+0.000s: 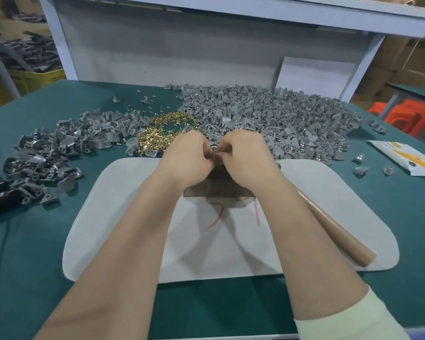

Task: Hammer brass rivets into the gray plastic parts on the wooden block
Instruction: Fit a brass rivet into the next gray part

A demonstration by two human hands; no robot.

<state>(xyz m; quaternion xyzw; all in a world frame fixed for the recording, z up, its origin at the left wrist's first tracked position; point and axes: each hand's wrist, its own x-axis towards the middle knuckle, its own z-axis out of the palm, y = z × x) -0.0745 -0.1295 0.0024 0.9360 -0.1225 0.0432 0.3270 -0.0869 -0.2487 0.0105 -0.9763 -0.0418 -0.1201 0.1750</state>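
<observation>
two hands (189, 153) (245, 155), one wooden block (219, 190), one hammer (336, 231), two gray-part heaps (59, 148) (280, 119), one rivet heap (162, 130).

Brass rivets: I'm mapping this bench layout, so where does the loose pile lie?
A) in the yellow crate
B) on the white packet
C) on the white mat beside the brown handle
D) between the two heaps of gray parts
D: the brass rivets lie on the green table, with a smaller heap of gray parts to their left and a larger heap to their right.
</observation>
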